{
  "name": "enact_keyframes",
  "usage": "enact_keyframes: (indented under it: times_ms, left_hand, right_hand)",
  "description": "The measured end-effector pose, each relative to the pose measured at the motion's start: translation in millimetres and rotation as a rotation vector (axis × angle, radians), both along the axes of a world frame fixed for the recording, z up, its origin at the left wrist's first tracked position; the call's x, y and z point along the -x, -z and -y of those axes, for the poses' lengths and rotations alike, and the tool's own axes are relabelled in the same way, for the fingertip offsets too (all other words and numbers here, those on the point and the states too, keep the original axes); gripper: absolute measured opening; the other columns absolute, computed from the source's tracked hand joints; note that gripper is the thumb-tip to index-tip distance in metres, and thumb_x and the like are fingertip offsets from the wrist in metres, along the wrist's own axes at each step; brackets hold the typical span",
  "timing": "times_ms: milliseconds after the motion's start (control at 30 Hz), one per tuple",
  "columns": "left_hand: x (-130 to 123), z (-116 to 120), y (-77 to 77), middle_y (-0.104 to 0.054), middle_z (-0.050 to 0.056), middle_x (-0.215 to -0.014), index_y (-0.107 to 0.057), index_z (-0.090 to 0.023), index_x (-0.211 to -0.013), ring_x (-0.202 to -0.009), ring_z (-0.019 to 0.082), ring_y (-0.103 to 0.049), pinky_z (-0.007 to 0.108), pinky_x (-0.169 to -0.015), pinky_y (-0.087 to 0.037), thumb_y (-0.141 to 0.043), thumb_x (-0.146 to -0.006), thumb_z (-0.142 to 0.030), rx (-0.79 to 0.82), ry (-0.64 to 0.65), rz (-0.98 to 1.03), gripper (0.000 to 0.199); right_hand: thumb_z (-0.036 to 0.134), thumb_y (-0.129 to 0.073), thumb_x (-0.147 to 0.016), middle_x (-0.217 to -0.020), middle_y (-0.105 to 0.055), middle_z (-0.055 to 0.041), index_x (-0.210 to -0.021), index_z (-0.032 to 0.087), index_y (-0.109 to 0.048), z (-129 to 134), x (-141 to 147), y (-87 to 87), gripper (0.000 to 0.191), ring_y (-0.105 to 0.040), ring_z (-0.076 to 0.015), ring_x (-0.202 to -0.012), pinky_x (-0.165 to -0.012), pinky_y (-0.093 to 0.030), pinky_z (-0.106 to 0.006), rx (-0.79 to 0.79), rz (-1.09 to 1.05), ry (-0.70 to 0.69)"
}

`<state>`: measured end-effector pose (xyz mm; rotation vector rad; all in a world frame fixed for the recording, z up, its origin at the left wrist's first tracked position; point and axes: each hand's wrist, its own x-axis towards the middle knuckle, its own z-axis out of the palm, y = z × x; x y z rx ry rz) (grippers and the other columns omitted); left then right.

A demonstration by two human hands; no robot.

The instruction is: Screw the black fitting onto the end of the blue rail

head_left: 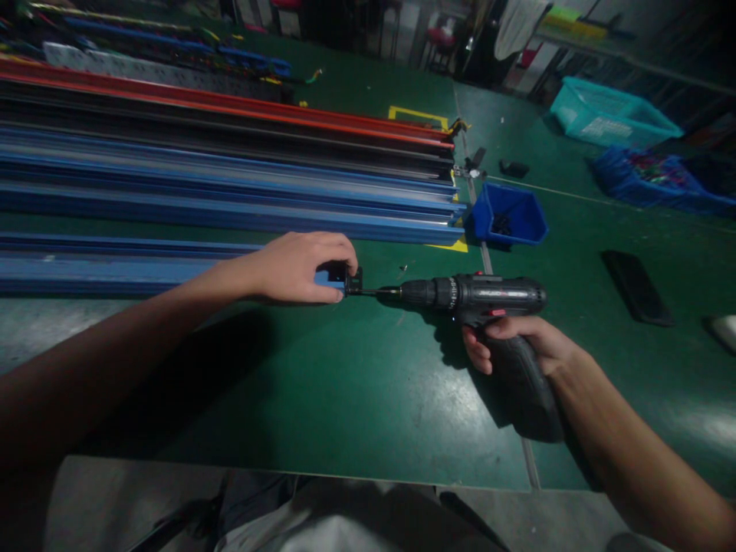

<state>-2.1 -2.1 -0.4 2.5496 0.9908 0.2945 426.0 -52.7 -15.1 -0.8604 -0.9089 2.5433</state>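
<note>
My right hand (517, 341) grips a black cordless drill (488, 295) by its handle, its bit pointing left. The bit's tip meets a small black bracket (355, 282) at the right end of a blue metal profile (115, 268). Over that end lies my left hand (299, 268), its fingers closed round the profile and the bracket. Whether a screw sits at the bit's tip is too small to tell. Just above the bit, a small metal piece (403, 268) lies on the green table (356, 399).
Several long blue, black and red profiles (230, 176) lie side by side behind my left hand. A blue bin (510, 215) holds small dark parts. Right of the drill lies a black phone-like slab (637, 287). A teal basket (615, 115) and blue trays (655, 180) stand farther back.
</note>
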Motion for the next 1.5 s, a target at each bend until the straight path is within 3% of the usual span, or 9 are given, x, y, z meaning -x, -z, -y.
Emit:
enact_keyframes:
  times_ms: [900,1500]
  left_hand:
    - [-1.4,-0.2,-0.9,-0.071,0.003,-0.132,-0.073,-0.027,-0.117,-0.117,0.023,-0.069,0.034,-0.099,-0.049,-0.069,-0.091,-0.046,0.006,-0.011,-0.01,0.031]
    - [-1.6,1.2,-2.7,-0.072,0.003,-0.132,-0.073,-0.027,-0.116,-0.117,0.023,-0.07,0.034,-0.101,-0.049,-0.07,-0.091,-0.044,0.009,-0.007,0.002,0.03]
  right_hand:
    - [0.022,-0.074,-0.096,-0.082,-0.075,-0.0076,-0.104,0.005,-0.079,-0.3,1.1,0.7,0.019,-0.078,-0.0181,-0.076,-0.073,-0.061,-0.026,-0.047,-0.011,-0.001]
    - [0.029,-0.076,-0.093,-0.084,-0.077,-0.0082,-0.108,0.007,-0.078,-2.3,-0.7,0.2,0.026,-0.079,-0.0215,-0.08,-0.076,-0.062,-0.031,0.018,0.041,0.0]
